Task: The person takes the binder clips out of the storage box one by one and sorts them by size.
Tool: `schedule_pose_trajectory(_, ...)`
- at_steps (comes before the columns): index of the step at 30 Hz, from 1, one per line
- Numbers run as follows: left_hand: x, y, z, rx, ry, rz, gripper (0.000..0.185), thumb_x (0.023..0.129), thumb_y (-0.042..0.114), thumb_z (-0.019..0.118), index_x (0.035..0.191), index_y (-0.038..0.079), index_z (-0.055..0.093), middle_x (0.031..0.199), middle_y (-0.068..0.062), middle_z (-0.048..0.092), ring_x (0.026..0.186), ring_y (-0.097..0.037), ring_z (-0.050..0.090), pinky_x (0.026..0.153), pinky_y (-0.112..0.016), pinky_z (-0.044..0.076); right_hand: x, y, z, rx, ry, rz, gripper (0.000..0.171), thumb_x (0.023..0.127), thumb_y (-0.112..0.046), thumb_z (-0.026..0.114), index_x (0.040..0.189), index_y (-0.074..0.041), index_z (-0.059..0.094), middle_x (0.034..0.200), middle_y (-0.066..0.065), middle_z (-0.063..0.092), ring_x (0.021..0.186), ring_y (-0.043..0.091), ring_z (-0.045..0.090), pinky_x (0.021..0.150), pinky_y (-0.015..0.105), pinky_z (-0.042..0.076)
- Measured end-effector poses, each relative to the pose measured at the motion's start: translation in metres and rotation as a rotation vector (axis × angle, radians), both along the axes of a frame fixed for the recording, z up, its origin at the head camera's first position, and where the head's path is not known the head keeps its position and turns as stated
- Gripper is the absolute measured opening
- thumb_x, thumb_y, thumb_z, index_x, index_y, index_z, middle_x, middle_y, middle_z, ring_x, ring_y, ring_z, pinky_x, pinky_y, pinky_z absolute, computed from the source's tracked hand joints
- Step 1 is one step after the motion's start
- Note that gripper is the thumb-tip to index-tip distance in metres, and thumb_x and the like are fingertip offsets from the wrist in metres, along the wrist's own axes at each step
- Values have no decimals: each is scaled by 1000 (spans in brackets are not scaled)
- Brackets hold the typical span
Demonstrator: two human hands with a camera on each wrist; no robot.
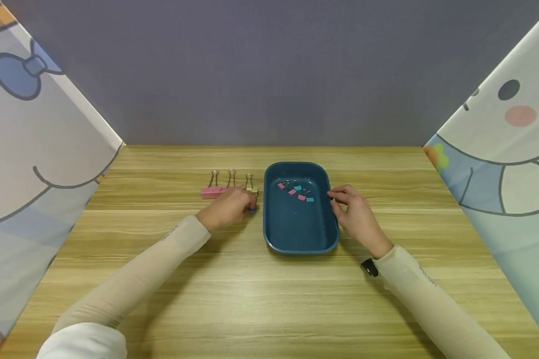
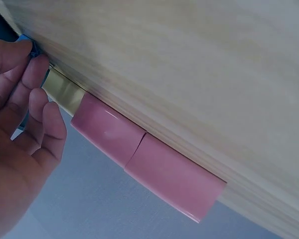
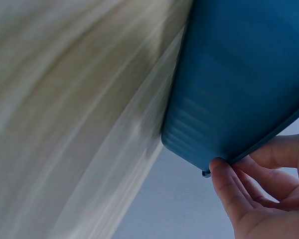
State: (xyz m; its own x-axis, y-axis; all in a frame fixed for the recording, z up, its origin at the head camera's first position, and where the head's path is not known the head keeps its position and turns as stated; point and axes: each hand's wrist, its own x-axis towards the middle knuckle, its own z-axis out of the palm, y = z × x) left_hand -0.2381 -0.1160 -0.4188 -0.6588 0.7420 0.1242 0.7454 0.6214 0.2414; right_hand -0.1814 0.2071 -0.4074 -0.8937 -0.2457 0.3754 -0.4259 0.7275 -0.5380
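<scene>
head view: our left hand (image 1: 228, 208) pinches a small blue clip (image 1: 251, 210) beside the gold clip (image 1: 252, 191); our right hand (image 1: 356, 215) grips the blue tray (image 1: 298, 239) rim on the table (image 1: 269, 299).

Count: 3 large binder clips (image 1: 228, 188) on table (image 1: 269, 299), 2 pink, 1 gold. 1 blue tray (image 1: 300, 244). 5 small clips (image 1: 296, 192) inside, 3 pink, 2 teal.

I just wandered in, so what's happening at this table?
A person sits at a wooden table. Their left hand pinches a small blue clip beside a row of large binder clips. Their right hand holds the rim of a blue tray containing several small pink and blue clips.
</scene>
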Motion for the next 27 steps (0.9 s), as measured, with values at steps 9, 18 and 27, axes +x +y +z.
schedule_pose_trajectory(9,-1,0,1,0,10,-5,14,74,-6,72,78,8,69,82,1,68,77,-16,55,76,-33,44,0,0,0,-6,2,3,24,88,3,61,111,8,65,108,15,58,94,29,60,74,42,52)
schedule_pose_trajectory(18,-3,1,2,1,-32,12,14,75,-6,70,80,8,70,85,1,68,79,-16,59,79,-34,46,1,1,0,-10,-13,0,24,88,3,60,111,8,65,109,15,58,95,30,60,74,42,52)
schedule_pose_trajectory(27,-3,-2,19,42,21,-6,17,72,-10,65,74,7,65,74,1,62,73,-18,53,67,-33,46,1,0,0,-5,7,3,24,88,3,61,111,8,66,108,14,58,94,31,60,72,41,52)
